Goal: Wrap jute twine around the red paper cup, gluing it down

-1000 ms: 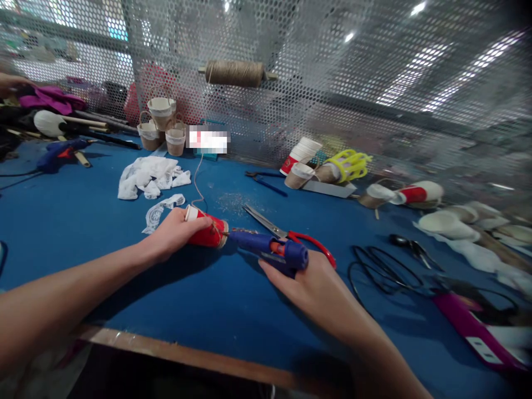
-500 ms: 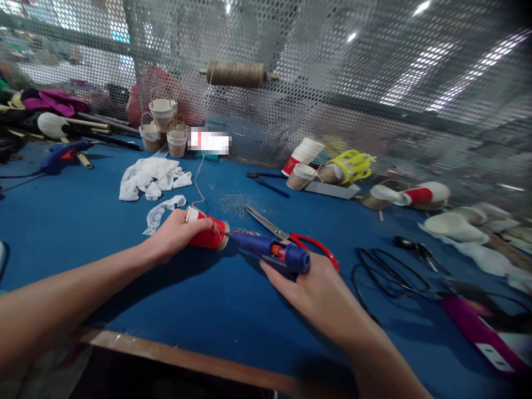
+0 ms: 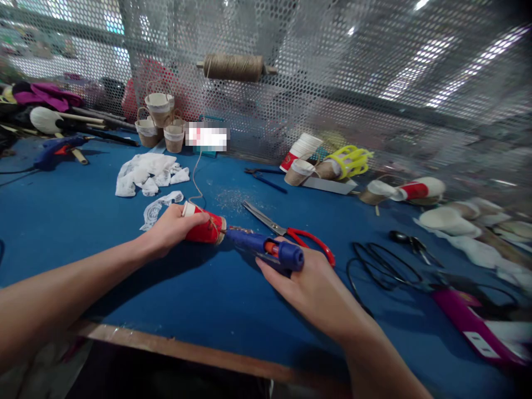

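My left hand is closed around a red paper cup, which lies tilted on its side with its white rim to the left. Thin twine runs from the cup back toward the wall. In my right hand is a blue hot glue gun, gripped by its handle. The gun's nozzle points left and meets the cup near its base; whether it touches I cannot tell. Just behind the gun lie red-handled scissors, blades pointing away. White lace trim rests beside my left hand.
Lace pieces, small twine baskets and another glue gun lie to the left. Pliers, stacked cups and a twine spool are at the back. A black cord and purple power strip sit at right.
The whole view has shifted slightly, with everything a little higher and further left. Both hands keep their holds, and the glue gun nozzle stays near the cup's base.
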